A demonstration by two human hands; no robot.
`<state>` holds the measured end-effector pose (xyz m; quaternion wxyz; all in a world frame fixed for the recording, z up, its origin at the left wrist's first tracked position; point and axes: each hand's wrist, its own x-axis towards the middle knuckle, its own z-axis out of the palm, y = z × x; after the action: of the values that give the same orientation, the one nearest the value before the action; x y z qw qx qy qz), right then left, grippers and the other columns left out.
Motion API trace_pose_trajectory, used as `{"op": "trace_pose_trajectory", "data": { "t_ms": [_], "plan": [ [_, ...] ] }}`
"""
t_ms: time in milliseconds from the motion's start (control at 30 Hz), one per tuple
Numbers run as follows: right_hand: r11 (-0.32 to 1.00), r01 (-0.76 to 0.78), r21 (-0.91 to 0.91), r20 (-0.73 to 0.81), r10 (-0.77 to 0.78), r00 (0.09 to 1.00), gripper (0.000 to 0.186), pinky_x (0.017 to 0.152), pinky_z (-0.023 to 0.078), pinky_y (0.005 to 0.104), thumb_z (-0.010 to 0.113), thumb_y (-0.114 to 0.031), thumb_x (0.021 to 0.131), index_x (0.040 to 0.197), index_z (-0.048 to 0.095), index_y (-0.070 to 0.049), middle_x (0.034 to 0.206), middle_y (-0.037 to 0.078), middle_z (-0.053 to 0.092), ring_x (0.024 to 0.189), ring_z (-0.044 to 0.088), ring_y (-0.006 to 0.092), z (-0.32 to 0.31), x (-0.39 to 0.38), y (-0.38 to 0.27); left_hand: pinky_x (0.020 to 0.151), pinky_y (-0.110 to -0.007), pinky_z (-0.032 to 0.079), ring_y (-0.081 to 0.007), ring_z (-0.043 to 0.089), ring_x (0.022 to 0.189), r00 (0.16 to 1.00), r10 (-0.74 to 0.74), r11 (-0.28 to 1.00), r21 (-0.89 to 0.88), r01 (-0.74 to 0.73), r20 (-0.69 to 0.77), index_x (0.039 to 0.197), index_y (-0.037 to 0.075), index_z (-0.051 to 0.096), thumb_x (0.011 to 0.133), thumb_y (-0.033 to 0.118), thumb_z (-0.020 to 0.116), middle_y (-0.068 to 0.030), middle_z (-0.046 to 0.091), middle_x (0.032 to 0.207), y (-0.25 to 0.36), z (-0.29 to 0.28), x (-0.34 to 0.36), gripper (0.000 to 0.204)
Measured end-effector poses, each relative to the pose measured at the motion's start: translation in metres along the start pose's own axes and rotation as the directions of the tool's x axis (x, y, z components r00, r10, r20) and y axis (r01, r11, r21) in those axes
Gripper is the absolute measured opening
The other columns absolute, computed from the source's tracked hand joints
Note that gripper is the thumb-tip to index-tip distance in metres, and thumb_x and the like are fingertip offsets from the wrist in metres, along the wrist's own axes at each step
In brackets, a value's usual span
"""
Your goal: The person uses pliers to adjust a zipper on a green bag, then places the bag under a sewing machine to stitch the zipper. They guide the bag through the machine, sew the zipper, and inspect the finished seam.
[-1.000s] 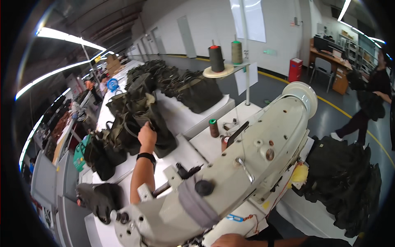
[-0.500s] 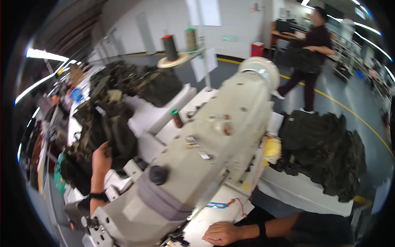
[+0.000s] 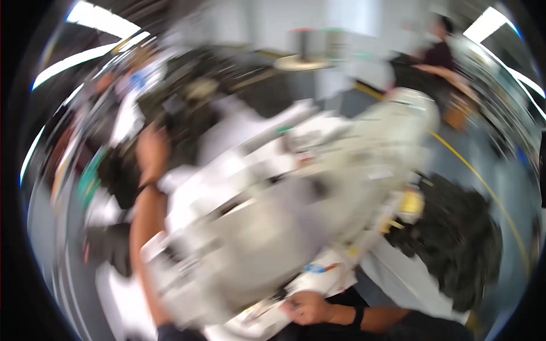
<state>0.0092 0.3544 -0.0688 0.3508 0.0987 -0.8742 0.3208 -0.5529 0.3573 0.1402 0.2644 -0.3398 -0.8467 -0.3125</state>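
Mostly blurred: cream sewing machine (image 3: pixel 318 204) tilted; left hand (image 3: pixel 152 152) on dark fabric (image 3: pixel 122 176).

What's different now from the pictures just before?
The view has swung and is now very blurred. The left hand is still stretched out to the dark bundles behind the pale sewing machine; whether it grips one is unclear. The right hand has stayed on the white table edge under the machine. The dark pile on the right has not moved.
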Motion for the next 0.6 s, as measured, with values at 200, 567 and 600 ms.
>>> {"op": "trace_pose_trajectory", "data": {
  "t_ms": [200,567,600],
  "plan": [
    [0.983,-0.142,0.114,0.041,0.138,0.99,0.009,0.068,0.055,0.0409,0.074,-0.003,0.084,0.092,0.075,-0.003,0.084,0.012,0.072,0.073,0.068,0.0313,0.007,0.008,-0.013,0.098,-0.051,0.056,-0.0396,0.063,0.121,0.991,-0.119,0.965,0.243,0.103,0.054,0.11,0.006,0.071,0.087,0.015,0.07,-0.0186,0.069,0.119,-0.031,-0.037,-0.082,0.025],
    [0.989,-0.106,0.106,-0.011,0.108,0.994,0.008,0.066,0.055,0.0382,0.073,0.0,0.084,0.091,0.074,-0.004,0.084,0.011,0.073,0.072,0.068,0.0293,0.004,0.01,-0.016,0.115,-0.052,0.041,-0.0457,0.047,0.14,0.488,-0.766,0.513,0.06,0.856,-0.418,0.141,-0.01,0.05,0.073,0.079,0.076,-0.0301,0.054,0.143,-0.188,-0.2,-0.218,0.115],
    [0.989,-0.108,0.103,-0.016,0.111,0.994,0.008,0.066,0.055,0.0381,0.073,0.001,0.084,0.091,0.074,-0.004,0.084,0.011,0.072,0.072,0.069,0.0293,0.004,0.009,-0.016,0.117,-0.052,0.04,-0.0477,0.047,0.139,0.427,-0.827,0.461,-0.007,0.887,-0.366,0.14,-0.013,0.049,0.072,0.084,0.073,-0.033,0.053,0.143,-0.195,-0.203,-0.215,0.121]
  ]
}}
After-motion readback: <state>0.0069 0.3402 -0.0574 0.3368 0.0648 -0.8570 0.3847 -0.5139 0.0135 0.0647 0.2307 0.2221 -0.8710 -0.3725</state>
